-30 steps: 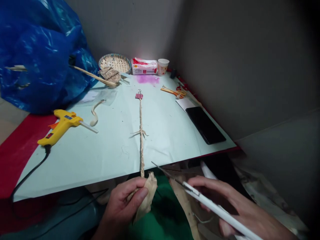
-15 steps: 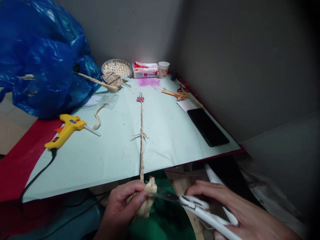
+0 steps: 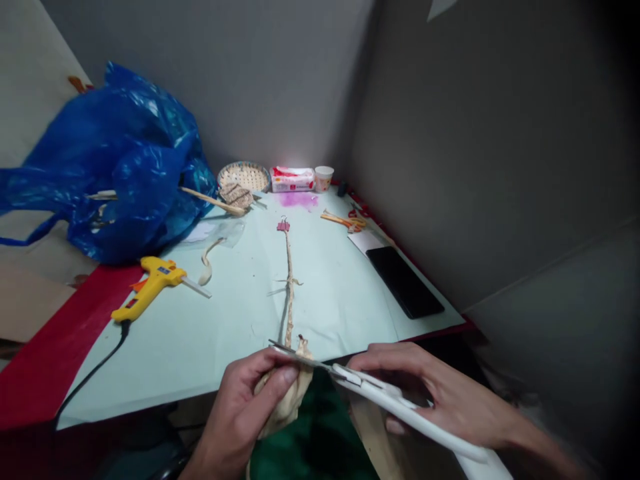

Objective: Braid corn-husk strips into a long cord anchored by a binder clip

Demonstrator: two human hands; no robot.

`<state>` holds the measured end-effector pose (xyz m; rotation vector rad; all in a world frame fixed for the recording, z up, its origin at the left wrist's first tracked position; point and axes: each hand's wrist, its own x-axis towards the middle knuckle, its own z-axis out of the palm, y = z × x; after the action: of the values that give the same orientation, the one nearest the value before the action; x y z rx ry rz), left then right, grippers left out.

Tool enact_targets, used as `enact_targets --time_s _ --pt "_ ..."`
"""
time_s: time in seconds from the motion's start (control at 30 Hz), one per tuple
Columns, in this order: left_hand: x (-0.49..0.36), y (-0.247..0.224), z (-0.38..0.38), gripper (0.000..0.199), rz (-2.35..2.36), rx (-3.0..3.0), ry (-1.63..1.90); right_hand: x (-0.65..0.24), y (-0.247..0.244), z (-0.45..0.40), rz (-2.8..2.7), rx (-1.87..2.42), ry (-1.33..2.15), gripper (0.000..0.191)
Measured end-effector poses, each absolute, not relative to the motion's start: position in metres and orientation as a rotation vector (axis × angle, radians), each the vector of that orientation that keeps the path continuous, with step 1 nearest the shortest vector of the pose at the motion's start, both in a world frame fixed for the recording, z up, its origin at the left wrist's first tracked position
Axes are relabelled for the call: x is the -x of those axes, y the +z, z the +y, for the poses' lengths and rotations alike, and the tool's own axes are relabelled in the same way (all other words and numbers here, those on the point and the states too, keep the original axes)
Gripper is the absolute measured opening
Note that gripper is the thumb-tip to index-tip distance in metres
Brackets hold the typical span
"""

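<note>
A thin braided tan cord [image 3: 290, 300] runs from a pink binder clip [image 3: 283, 227] on the table down to my left hand [image 3: 255, 400]. That hand pinches the cord's near end together with a pale, crumpled bundle of fibre [image 3: 287, 407]. White-handled scissors [image 3: 400, 403] are gripped by my right hand [image 3: 425, 387]. Their blades reach left across the top of the bundle, close to my left fingertips; whether they touch the fibre I cannot tell.
A yellow glue gun [image 3: 153, 287] with a black cable lies left, below a big blue plastic bag [image 3: 135, 167]. At the back are a woven basket [image 3: 245, 176], a tissue pack [image 3: 293, 179] and a paper cup [image 3: 323, 177]. A black phone-like slab [image 3: 405, 281] lies right.
The scissors have moved left and up, so their blades now cross over the bundle. Both hands are raised slightly toward the table edge, and the camera view has tilted up.
</note>
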<state>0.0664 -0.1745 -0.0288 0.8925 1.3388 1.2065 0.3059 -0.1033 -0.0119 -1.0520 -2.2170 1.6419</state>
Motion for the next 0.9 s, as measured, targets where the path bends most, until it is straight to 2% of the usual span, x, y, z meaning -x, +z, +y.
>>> enact_targets --time_s 0.13,0.3,0.4,0.57,0.63,0.8,0.9 --pt "-0.052 -0.002 -0.146 0.022 1.318 -0.941 1.266 -0.290 0.010 -0.074 -2.109 0.895 1.815 0.040" --pt "-0.032 0.026 -0.090 0.025 1.245 -1.038 1.222 -0.270 0.025 -0.025 -2.080 0.701 1.805 0.039" --pt "-0.024 0.028 -0.056 0.025 1.192 -1.092 1.213 -0.260 0.018 -0.001 -1.967 0.707 1.811 0.038" --pt "-0.015 0.009 -0.028 0.025 1.162 -1.106 1.217 -0.253 0.005 0.016 -2.052 0.836 1.634 0.037" --pt "-0.010 -0.001 -0.025 0.028 1.164 -1.087 1.196 -0.256 0.009 0.021 -2.113 0.962 1.456 0.035" --pt "0.000 -0.022 -0.023 0.033 1.159 -0.940 1.172 -0.272 0.020 0.045 -2.419 1.544 0.357 0.024" --pt "0.000 -0.027 -0.022 0.031 1.152 -0.887 1.153 -0.273 0.009 0.060 -2.472 1.722 0.173 0.020"
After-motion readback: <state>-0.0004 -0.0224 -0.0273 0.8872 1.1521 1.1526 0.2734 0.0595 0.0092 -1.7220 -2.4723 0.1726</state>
